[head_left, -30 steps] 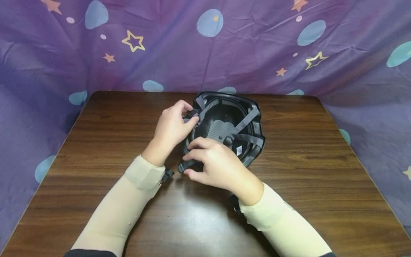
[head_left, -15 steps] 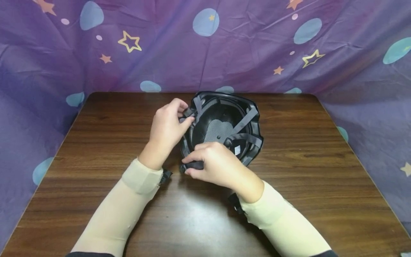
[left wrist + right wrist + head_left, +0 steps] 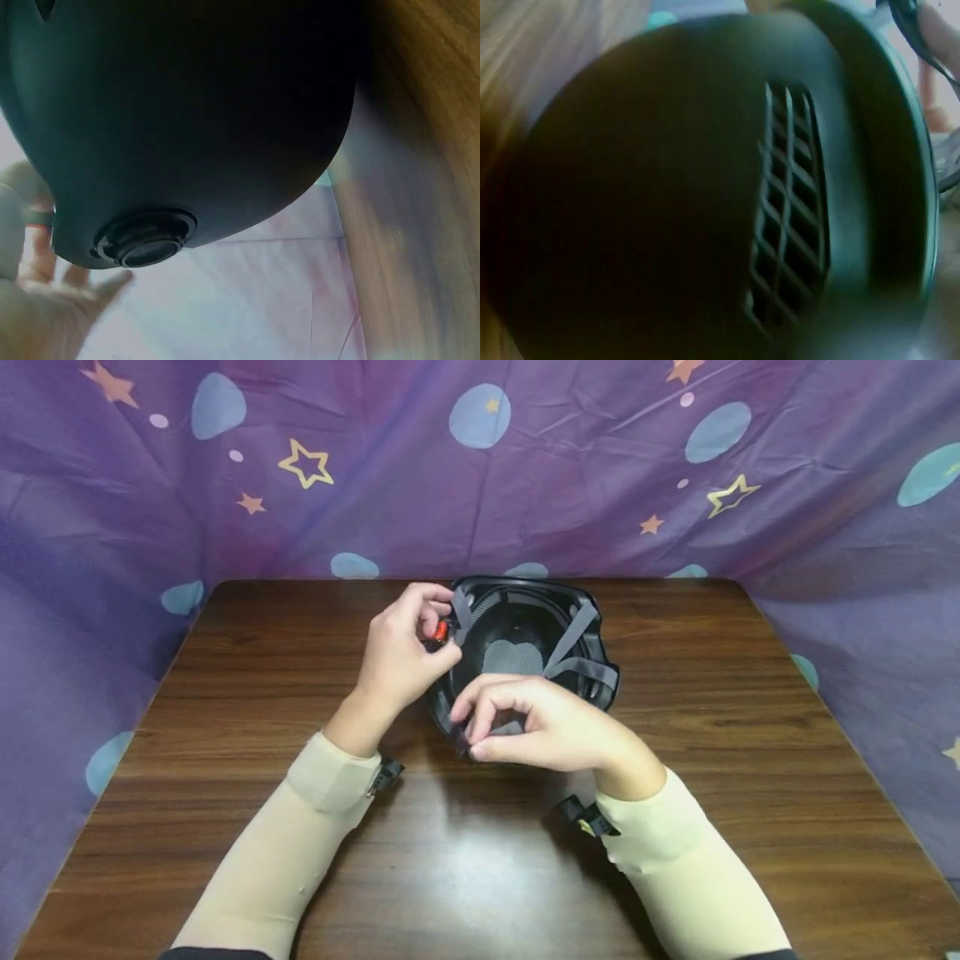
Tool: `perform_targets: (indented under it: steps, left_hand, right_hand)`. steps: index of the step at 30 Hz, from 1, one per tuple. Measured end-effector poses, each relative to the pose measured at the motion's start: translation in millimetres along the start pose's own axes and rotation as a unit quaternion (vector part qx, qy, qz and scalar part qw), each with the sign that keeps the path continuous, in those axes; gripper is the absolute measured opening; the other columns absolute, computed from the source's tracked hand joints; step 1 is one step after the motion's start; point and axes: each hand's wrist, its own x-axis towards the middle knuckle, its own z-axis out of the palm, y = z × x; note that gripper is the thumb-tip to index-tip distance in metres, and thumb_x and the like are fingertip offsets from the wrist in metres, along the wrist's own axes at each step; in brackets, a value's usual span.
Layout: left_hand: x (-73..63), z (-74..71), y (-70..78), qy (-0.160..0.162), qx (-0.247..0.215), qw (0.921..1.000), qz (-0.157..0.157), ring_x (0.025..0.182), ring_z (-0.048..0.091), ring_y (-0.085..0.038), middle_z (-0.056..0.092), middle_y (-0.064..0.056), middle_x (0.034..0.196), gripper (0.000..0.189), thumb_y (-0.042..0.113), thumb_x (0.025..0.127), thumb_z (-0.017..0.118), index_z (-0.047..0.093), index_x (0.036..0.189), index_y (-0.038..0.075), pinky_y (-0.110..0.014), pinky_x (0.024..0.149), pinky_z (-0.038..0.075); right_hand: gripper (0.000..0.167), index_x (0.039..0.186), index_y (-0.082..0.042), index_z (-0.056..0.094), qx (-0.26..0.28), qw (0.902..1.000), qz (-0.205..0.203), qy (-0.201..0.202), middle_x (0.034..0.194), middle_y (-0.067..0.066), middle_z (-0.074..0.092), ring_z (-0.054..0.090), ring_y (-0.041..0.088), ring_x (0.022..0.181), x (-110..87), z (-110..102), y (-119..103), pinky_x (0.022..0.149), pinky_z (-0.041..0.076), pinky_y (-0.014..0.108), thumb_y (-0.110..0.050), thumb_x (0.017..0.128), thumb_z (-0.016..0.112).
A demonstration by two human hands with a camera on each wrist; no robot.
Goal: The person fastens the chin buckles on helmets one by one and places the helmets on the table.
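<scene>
- Where the arms came nearest, well behind the fingers, pale sleeves [image 3: 240, 852] were worn, with small black devices [image 3: 588, 817] strapped at the wrists.
- By the right hand [image 3: 558, 727], its fingers bent, a dark strap [image 3: 461, 741] was pinched at the fingertips, much of it hidden by them.
- By the left hand [image 3: 401, 647], a little farther off, a red piece [image 3: 440, 631] was gripped between curled fingers and thumb.
- Just beyond the right fingers and beside the left ones, a black helmet [image 3: 528, 627] was set on a brown table [image 3: 300, 660], its hollow side turned up.
- Inside it, past the right fingers, a grey pad [image 3: 513, 657] and grey straps [image 3: 573, 639] were seen.
- On its outer shell, a round fitting [image 3: 146, 240] was shown near the left fingers.
- Farthest from the fingers, a purple cloth [image 3: 405, 527], printed with stars and ovals, was hung behind the table.
</scene>
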Motion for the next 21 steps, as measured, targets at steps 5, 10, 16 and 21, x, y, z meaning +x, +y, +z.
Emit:
perform_targets:
  steps: [5, 10, 16, 21]
  left_hand:
    - [-0.9, 4.1, -0.9, -0.002, -0.059, 0.997, 0.049, 0.09, 0.076, -0.019, 0.049, -0.005, 0.073, 0.039, -0.013, 0.073, 0.07, 0.06, 0.109, -0.003, -0.025, 0.075, 0.052]
    - [-2.3, 3.1, -1.3, -0.015, -0.055, 0.9942, 0.091, 0.079, 0.059, -0.019, 0.059, -0.009, 0.084, 0.031, -0.009, 0.078, 0.086, 0.06, 0.092, 0.0, -0.028, 0.07, 0.055]
    - [-2.1, 2.1, -0.8, -0.03, -0.09, 0.9897, 0.107, 0.09, 0.063, -0.019, 0.063, -0.01, 0.094, 0.033, -0.005, 0.073, 0.096, 0.065, 0.081, 0.003, -0.028, 0.078, 0.058]
    - [-1.5, 3.0, 0.3, -0.038, -0.127, 0.9851, 0.11, 0.094, 0.066, -0.021, 0.067, -0.01, 0.096, 0.028, -0.008, 0.073, 0.095, 0.072, 0.087, 0.001, -0.028, 0.082, 0.06]
  right_hand:
    - [0.018, 0.093, -0.009, 0.062, 0.082, 0.9952, 0.035, 0.039, 0.134, 0.017, 0.069, 0.071, 0.035, 0.107, -7.7, -17, 3, 0.091, 0.059, 0.037, 0.007, 0.099, 0.067]
    - [0.014, 0.1, -0.002, 0.062, 0.147, 0.9794, 0.034, 0.135, 0.123, 0.022, 0.072, 0.074, 0.029, 0.082, -9.2, -28, 10, 0.074, 0.063, 0.039, 0.011, 0.099, 0.059]
    - [0.035, 0.106, -0.011, 0.077, 0.218, 0.941, 0.041, 0.255, 0.111, 0.013, 0.076, 0.074, 0.019, 0.077, -10.2, -33, 19, 0.07, 0.062, 0.03, 0.017, 0.093, 0.06]
    - [0.031, 0.096, -0.008, 0.073, 0.2, 0.9257, 0.059, 0.316, 0.111, 0.012, 0.076, 0.072, 0.015, 0.078, -9.7, -34, 25, 0.071, 0.061, 0.028, 0.021, 0.086, 0.068]
